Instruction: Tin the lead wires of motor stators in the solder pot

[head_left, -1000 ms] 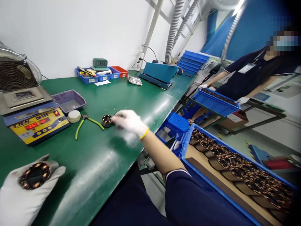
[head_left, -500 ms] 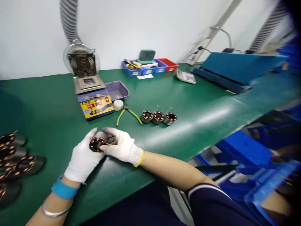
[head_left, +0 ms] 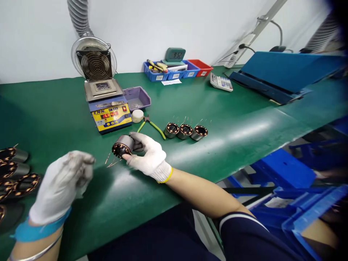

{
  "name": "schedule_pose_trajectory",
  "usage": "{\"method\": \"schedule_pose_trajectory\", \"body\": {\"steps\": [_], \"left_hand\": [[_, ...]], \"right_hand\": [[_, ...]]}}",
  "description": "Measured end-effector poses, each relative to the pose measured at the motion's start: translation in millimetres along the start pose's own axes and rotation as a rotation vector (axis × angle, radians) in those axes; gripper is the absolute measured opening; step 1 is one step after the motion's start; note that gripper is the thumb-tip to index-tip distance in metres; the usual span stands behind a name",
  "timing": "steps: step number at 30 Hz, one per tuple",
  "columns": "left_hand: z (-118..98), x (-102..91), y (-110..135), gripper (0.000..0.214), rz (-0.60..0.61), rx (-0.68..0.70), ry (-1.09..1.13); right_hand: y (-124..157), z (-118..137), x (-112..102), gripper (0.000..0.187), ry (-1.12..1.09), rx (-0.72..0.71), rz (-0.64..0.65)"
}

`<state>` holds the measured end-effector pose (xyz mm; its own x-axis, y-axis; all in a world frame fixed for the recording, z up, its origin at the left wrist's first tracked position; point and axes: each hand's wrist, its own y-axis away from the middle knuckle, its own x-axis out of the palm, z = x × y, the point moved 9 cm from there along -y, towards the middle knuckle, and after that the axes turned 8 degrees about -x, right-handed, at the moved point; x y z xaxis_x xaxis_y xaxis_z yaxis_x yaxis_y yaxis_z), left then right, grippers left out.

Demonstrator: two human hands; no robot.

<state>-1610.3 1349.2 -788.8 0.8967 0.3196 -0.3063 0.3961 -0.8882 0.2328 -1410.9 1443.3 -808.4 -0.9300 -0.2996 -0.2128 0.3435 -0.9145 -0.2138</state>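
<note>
Our right hand (head_left: 148, 156) grips a wound stator (head_left: 123, 145) just above the green tabletop (head_left: 231, 119).

Its fingers are wrapped round the stator's metal body, copper wire ends trailing toward the tabletop's near edge. Our left hand (head_left: 61, 183) hovers apart to the left, its fingers loosely curled and holding nothing. Behind the held stator we see three more stators (head_left: 185, 131) in a row, green-handled cutters (head_left: 150, 125) and a yellow solder pot (head_left: 110, 112). Further stators (head_left: 16, 174) lie at the left edge.
</note>
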Motion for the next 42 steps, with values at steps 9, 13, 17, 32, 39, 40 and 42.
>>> {"method": "schedule_pose_trajectory", "body": {"steps": [9, 13, 17, 32, 39, 40, 42], "left_hand": [[8.9, 45.4, 6.9, 0.041, 0.217, -0.129, -0.005], [-1.6, 15.5, 15.5, 0.030, 0.095, -0.044, 0.302], [-6.9, 1.8, 15.6, 0.029, -0.171, 0.081, 0.108], [-8.6, 76.6, 26.0, 0.037, 0.077, 0.513, -0.752], [-5.0, 86.8, 28.7, 0.037, 0.178, 0.447, -0.812], [-4.9, 87.5, 29.1, 0.037, 0.191, 0.442, -0.815], [-4.5, 88.4, 29.5, 0.037, 0.211, 0.430, -0.822]], "right_hand": [[5.6, 4.5, 2.2, 0.068, 0.057, -0.030, 0.014], [-10.1, 2.5, -6.6, 0.071, 0.068, -0.008, -0.042], [-60.6, 23.2, -15.9, 0.070, 0.248, -0.139, -0.070], [-261.2, 103.4, 52.0, 0.044, 1.178, -0.345, 0.081], [-254.1, 98.4, 74.1, 0.042, 1.350, -0.400, 0.171], [-253.2, 98.5, 75.1, 0.042, 1.362, -0.398, 0.178], [-252.5, 98.6, 76.3, 0.044, 1.377, -0.392, 0.191]]}}
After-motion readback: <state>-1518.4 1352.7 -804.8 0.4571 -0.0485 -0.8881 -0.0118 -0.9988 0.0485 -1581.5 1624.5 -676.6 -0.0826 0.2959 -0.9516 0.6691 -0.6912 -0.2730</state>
